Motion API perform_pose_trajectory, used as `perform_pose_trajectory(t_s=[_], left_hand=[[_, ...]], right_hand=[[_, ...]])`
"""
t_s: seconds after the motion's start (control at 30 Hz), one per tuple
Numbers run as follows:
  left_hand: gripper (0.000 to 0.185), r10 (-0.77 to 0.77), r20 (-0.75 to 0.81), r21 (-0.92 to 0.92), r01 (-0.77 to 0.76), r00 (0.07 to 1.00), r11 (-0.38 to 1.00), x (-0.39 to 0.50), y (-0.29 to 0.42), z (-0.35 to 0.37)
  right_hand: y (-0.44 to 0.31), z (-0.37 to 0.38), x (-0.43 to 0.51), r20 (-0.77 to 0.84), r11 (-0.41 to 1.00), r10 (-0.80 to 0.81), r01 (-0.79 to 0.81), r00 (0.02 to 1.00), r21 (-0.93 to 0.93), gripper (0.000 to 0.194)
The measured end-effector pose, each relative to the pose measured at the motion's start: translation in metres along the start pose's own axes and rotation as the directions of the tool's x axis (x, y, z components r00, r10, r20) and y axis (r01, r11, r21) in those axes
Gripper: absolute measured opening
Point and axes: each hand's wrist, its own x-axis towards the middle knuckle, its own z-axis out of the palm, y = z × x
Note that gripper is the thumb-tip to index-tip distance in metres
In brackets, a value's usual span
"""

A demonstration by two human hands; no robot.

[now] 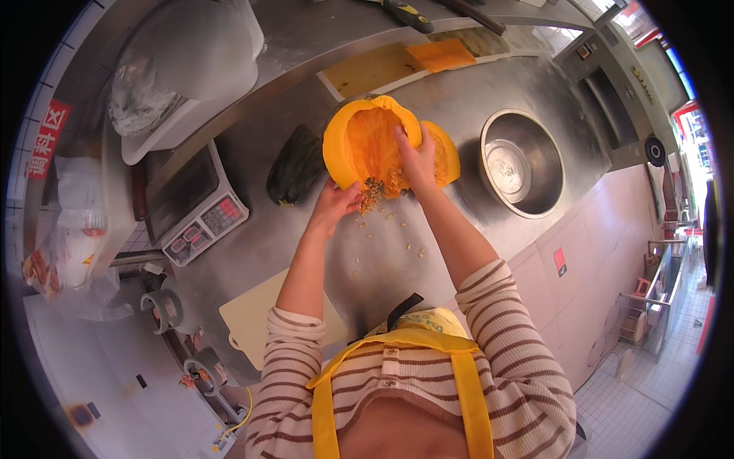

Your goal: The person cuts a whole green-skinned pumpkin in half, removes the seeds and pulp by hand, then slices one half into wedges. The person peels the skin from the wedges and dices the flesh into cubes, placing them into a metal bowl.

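Both my hands are on a large hollowed pumpkin piece (367, 137) with orange flesh, tilted over the steel table (378, 287). My right hand (420, 158) grips its right rim, thumb on the inner side. At its lower left edge, my left hand (337, 205) has its fingers against the rind, beside a clump of pumpkin seeds and pulp (371, 197). Loose seeds lie scattered on the steel below. Behind my right hand rests another cut pumpkin piece (447, 152). A dark green-skinned piece (295, 166), probably pumpkin, lies to the left.
A steel bowl (522, 163) stands on the right. To the left is a digital scale (206, 221); a cream cutting board (252, 304) lies near my left forearm. An orange cloth (441, 55) and a yellow-handled tool (408, 15) lie at the back.
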Motion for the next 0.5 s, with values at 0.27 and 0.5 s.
perform_pose_trajectory(t_s=[0.27,0.5], left_hand=[[0.042,0.102,-0.165,-0.107,-0.121,0.981,0.987,-0.002,0.029,0.012],[0.036,0.443,-0.434,-0.097,-0.530,0.784,0.842,0.011,-0.011,0.017]], right_hand=[[-0.030,-0.002,-0.013,0.279,0.977,0.123,-0.165,0.953,0.134,0.051],[-0.057,0.006,0.017,0.372,0.913,0.309,-0.164,0.875,-0.372,0.062]])
